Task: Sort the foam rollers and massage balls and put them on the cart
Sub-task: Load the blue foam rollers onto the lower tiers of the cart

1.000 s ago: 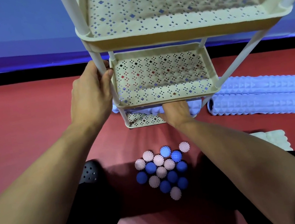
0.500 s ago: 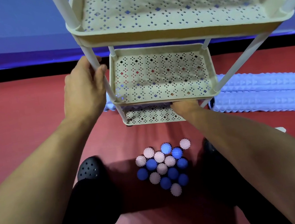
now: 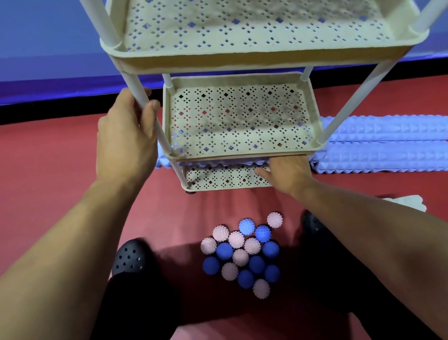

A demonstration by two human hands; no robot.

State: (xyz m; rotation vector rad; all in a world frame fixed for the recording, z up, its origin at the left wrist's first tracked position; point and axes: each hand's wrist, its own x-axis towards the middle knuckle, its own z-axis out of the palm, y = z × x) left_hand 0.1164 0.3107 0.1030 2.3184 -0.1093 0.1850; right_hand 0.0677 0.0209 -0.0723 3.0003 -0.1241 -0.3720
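A cream three-tier cart [image 3: 246, 149] stands on the red floor in front of me. My left hand [image 3: 126, 139] grips its front left post [image 3: 140, 95]. My right hand [image 3: 286, 171] reaches into the bottom tier [image 3: 218, 182] under the middle shelf; its fingers are hidden there. A pale blue foam roller [image 3: 216, 165] lies across the bottom tier, mostly hidden. Two more pale blue foam rollers [image 3: 386, 144] lie side by side on the floor right of the cart. Several pink and blue spiky massage balls [image 3: 243, 256] sit clustered between my feet.
My black perforated shoes [image 3: 131, 257] flank the ball cluster. A white textured pad [image 3: 405, 202] lies on the floor by my right forearm. A blue wall with a black base strip runs behind the cart. The top tier [image 3: 252, 13] and middle tier hold nothing.
My right hand has slid right along the bottom tier, toward the front right post. The view has dropped back slightly; my left hand keeps its grip on the post.
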